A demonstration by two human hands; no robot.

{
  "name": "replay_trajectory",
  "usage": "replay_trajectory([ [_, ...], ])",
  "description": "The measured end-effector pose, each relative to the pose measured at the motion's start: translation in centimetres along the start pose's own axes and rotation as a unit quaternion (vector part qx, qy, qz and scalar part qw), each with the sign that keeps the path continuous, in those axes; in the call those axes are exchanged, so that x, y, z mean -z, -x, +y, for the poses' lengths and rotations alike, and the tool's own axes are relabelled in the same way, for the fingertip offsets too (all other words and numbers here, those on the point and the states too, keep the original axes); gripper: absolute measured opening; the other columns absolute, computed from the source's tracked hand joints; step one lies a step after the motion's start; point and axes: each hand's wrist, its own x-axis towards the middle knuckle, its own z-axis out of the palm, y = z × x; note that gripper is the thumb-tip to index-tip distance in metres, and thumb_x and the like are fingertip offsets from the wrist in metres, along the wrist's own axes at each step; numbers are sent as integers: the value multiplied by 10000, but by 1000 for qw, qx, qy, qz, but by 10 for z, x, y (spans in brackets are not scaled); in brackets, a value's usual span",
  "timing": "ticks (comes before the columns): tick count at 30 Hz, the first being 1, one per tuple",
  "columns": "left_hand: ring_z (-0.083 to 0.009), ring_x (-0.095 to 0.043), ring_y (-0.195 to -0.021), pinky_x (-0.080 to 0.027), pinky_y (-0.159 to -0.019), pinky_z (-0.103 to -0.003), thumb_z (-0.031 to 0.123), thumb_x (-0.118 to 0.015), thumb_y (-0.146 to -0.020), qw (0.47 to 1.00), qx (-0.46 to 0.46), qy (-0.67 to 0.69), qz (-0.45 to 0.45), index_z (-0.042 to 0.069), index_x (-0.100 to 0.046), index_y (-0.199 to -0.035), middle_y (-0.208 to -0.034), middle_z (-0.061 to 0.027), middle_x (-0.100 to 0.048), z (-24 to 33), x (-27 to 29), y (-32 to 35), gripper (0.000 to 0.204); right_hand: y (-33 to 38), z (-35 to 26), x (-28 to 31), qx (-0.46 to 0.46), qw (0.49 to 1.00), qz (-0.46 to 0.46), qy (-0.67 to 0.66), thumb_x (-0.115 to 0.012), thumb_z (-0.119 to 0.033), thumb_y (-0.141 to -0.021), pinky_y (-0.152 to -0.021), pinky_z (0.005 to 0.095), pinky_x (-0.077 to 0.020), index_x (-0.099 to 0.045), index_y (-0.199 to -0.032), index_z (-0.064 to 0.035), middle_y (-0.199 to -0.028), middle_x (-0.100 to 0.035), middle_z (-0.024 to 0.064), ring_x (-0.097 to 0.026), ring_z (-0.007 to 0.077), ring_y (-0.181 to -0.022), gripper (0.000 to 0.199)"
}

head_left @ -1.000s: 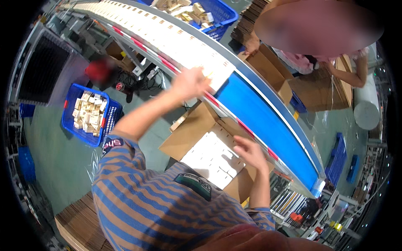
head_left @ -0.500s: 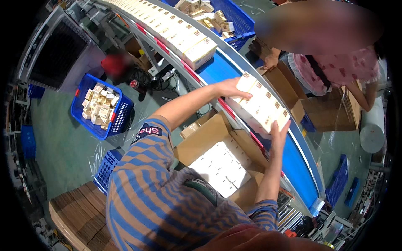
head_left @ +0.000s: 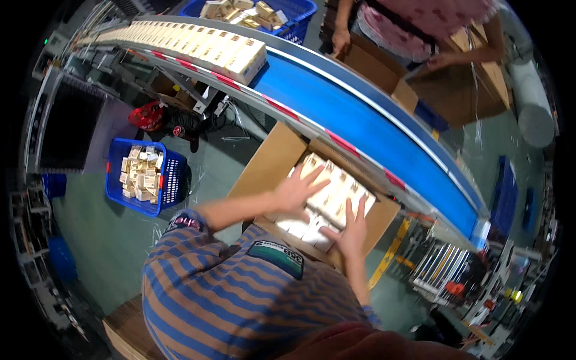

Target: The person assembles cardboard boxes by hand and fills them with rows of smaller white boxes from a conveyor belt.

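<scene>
Head view: left hand [head_left: 298, 191] and right hand [head_left: 351, 231] press white packs [head_left: 329, 193] in the brown carton [head_left: 270, 165].

Even, bright overhead light filled the scene, casting only soft shadows. The glossy blue conveyor belt [head_left: 372, 129] carried a faint sheen. Fisheye distortion bent straight edges strongly toward the black circular rim, and the near striped shirt [head_left: 240, 300] looked slightly soft.

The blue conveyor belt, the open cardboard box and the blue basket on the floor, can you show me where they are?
blue conveyor belt [head_left: 366, 129], head view, bare middle of the belt.
open cardboard box [head_left: 267, 171], head view, its left flap.
blue basket [head_left: 174, 180], head view, its right wall.
</scene>
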Motion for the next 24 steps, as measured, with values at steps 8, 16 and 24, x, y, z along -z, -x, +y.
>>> replay_trajectory([
  [8, -299, -509, -1181, -387, -986, -381, 724, -575, -685, 930, 52, 167, -324, 94, -541, -1275, -1271, -190, -538, -57, 4, -135, 864, -124, 52, 34, -68, 982, -171, -46, -707, -476, -727, -838, 403, -468, -629, -1144, -93, -985, -655, 195, -620, 316, -964, 572],
  [16, -449, -200, -1353, -188, -1060, -596, 632, -583, -752, 988, -23, -151, -36, 94, -298, -1425, -1458, -228, -260, 2, -75, -11, 907, -30, 49, -54, 67, 993, 70, 73, -656, -471, -779, -1067, 523, -243, -359, -1413, -145, -1430, -339, 219, -290, 425, -1325, 773],
  [24, -336, -578, -1064, -471, -890, -404, 400, -765, -715, 956, -7, 117, -271, 47, -546, -1215, -1142, -175, -604, 65, 12, 54, 651, -56, 28, 50, 111, 971, 199, -78, -593, -433, -842, -1067, 478, -274, -390, -1370, -47, -1421, -366, 180, -354, 354, -1303, 685],
])
